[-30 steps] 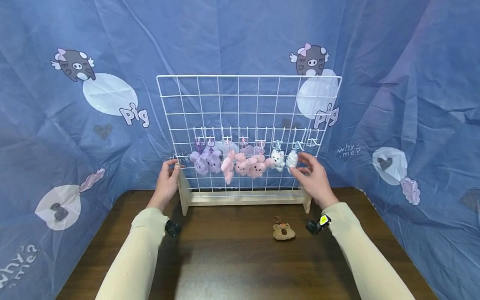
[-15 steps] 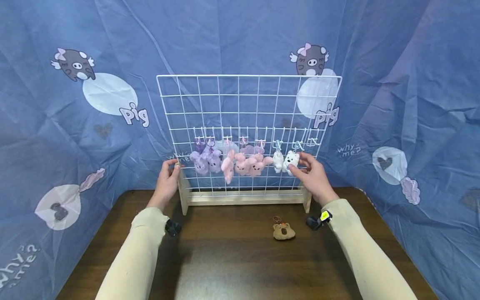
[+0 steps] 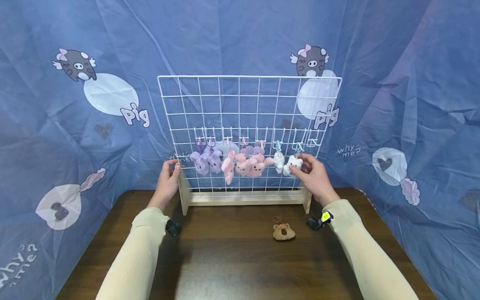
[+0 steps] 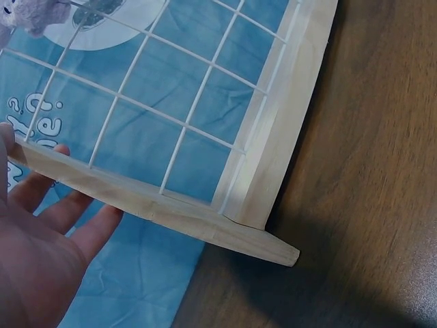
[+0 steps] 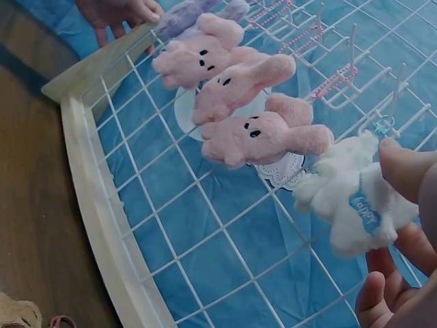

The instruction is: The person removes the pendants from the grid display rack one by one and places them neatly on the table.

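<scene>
My right hand (image 3: 316, 179) pinches a white plush bear keychain (image 3: 292, 163), which hangs by a blue chain from a hook near the rack's right end. Its face points forward in the head view; the right wrist view shows a blue patch on the plush (image 5: 365, 212), thumb above and fingers below. My left hand (image 3: 166, 183) grips the left wooden upright (image 4: 164, 212) of the white wire grid rack (image 3: 247, 76), some fingers behind it. Beside the held bear dangles a second white plush (image 3: 278, 162), turned sideways.
Several pink plush keychains (image 3: 258, 166) and two purple ones (image 3: 201, 163) hang to the left on the same row. At the far right is a bare hook (image 3: 312, 142). A brown plush charm (image 3: 283, 232) lies on the dark wooden table (image 3: 232, 266), in front of the rack.
The held white bear has turned from its back to its face, then tilted slightly right. Its white neighbour has swung from facing forward to sideways. My left hand stays put.
</scene>
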A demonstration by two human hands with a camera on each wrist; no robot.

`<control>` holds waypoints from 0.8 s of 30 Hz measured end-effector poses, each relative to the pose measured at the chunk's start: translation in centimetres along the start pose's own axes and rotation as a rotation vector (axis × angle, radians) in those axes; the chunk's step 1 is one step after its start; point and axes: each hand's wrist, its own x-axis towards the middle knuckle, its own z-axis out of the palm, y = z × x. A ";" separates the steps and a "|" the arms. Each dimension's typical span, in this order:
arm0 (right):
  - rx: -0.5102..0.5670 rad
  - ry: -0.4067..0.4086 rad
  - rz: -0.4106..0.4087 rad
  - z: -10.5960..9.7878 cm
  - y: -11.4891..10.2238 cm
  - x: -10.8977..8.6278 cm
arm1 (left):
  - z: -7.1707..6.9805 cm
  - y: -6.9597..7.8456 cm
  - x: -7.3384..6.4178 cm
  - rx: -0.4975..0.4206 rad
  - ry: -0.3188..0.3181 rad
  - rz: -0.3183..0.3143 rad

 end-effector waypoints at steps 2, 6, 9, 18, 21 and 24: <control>0.013 0.001 -0.007 0.0 0.1 -0.1 | 0.0 0.0 0.0 -0.005 -0.001 0.003; 0.031 0.017 -0.022 0.0 0.2 -0.4 | -0.2 1.7 -0.8 -0.025 -0.022 -0.019; 0.033 0.031 -0.031 0.0 0.4 -0.8 | -0.3 2.3 -1.0 -0.039 -0.034 -0.040; 0.070 0.042 -0.070 -0.5 0.4 -1.5 | -0.1 0.0 -0.1 -0.045 -0.007 -0.003; 0.087 0.025 -0.071 -0.8 0.2 -1.7 | 0.0 -0.1 -0.1 -0.043 -0.002 -0.001; 0.109 0.015 -0.076 -1.0 -0.1 -1.9 | 0.0 0.0 -0.1 -0.036 0.003 -0.003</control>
